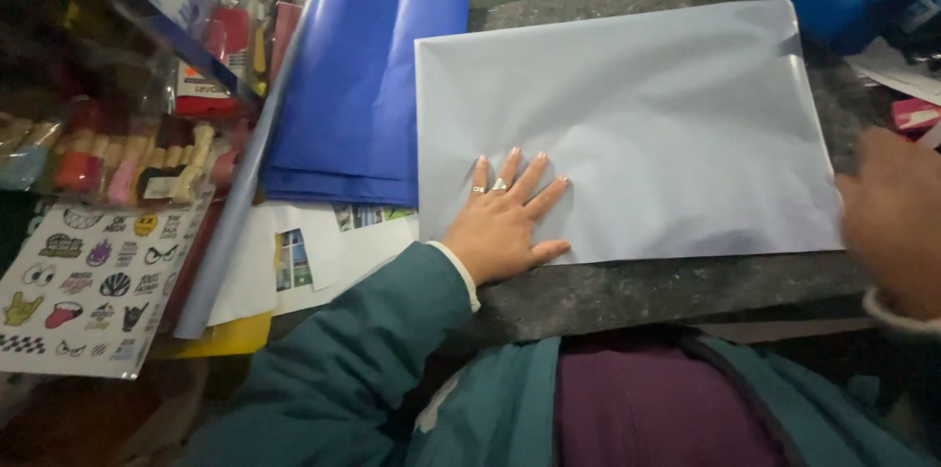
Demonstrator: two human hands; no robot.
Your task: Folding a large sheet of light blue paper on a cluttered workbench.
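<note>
Pale grey sheet [647, 124] lies flat on a dark stone counter [667, 291], beside folded blue sheets [358, 85]. The left hand [505, 222] presses it, fingers spread. The right hand [897, 222] is blurred; grip unclear.

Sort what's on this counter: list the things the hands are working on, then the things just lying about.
In hand:
- pale grey-blue rectangular plastic sheet, pressed flat by the left hand
- right hand, blurred at the sheet's right edge
- dark stone counter under the sheet

Lying about:
- folded deep-blue plastic sheets
- white sticker sheet with cartoon designs
- printed photo papers
- yellow card
</note>
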